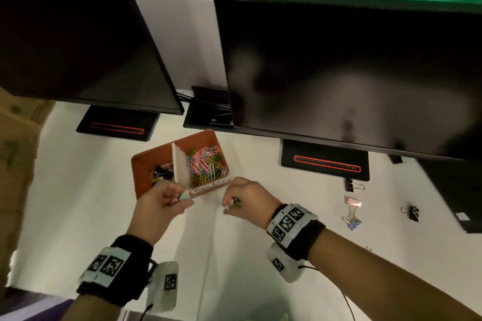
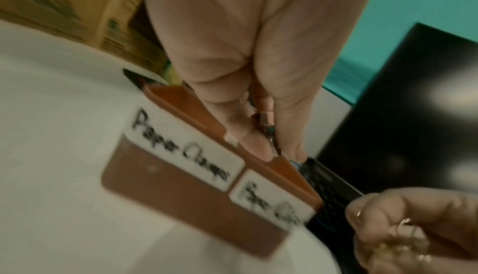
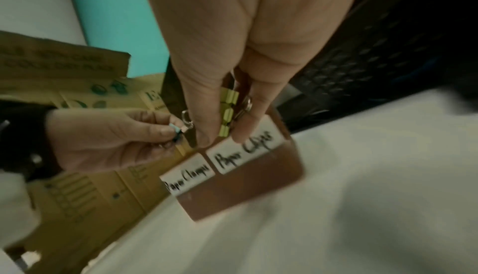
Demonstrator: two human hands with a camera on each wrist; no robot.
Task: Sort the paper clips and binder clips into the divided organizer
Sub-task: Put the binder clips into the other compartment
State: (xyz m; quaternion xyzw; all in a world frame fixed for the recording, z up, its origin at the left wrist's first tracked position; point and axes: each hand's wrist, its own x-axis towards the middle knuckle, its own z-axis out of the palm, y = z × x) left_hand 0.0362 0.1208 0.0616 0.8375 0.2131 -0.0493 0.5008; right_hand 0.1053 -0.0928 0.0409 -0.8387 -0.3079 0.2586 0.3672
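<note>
Hands, each gripping clips.

My head camera looks down from above my desk, while both wrist cameras peer close along my fingers, all three sharing the labelled brown organizer.

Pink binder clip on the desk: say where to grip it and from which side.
Pinch the pink binder clip across its pink body, coming straight down from above. It lies flat on the desk, wire handles trailing toward the person and tangled near the blue clip, so the handles look a poorer hold.
</note>
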